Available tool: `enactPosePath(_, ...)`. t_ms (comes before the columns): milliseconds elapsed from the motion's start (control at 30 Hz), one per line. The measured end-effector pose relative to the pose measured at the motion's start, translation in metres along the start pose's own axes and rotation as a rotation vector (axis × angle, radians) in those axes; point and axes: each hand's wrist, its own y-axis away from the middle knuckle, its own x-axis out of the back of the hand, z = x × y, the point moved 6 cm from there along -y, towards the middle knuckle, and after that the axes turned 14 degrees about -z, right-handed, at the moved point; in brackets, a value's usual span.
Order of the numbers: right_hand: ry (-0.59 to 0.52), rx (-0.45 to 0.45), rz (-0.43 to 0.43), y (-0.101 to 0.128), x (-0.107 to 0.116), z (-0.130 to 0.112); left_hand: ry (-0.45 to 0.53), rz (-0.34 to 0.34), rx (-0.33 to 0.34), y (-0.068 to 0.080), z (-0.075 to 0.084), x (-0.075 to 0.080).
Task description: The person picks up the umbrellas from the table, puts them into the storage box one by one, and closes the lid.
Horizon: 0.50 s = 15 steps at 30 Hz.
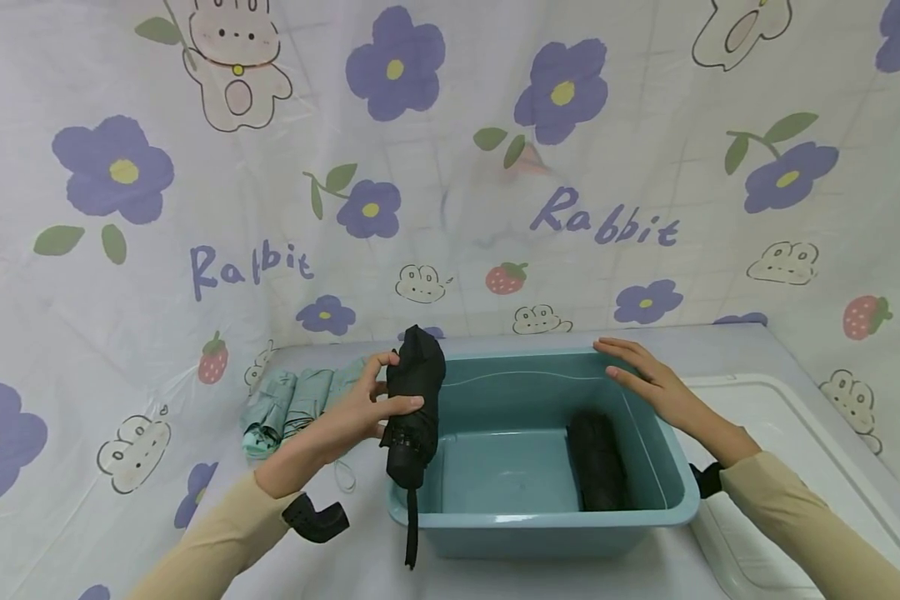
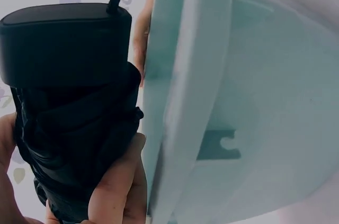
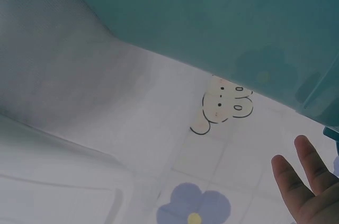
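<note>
Black umbrella (image 1: 414, 400) gripped in left hand (image 1: 360, 408).

Clothed table (image 1: 720, 342); basin (image 1: 555, 508); perhaps lid (image 1: 787, 433)

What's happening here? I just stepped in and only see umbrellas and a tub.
A person is handling folded umbrellas at a table. Their left hand grips a black folded umbrella upright at the left rim of a teal plastic tub, its strap dangling below. Their right hand rests flat on the tub's far right rim. Another black folded umbrella lies inside the tub, and a pale green folded umbrella lies on the table to the left.
</note>
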Motion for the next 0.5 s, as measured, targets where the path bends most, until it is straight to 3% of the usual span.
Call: enactPosePath(500, -0.016, -0.016, -0.003, -0.001, 0.0, -0.001, -0.064, 0.026, -0.011, -0.015, 0.001, -0.003)
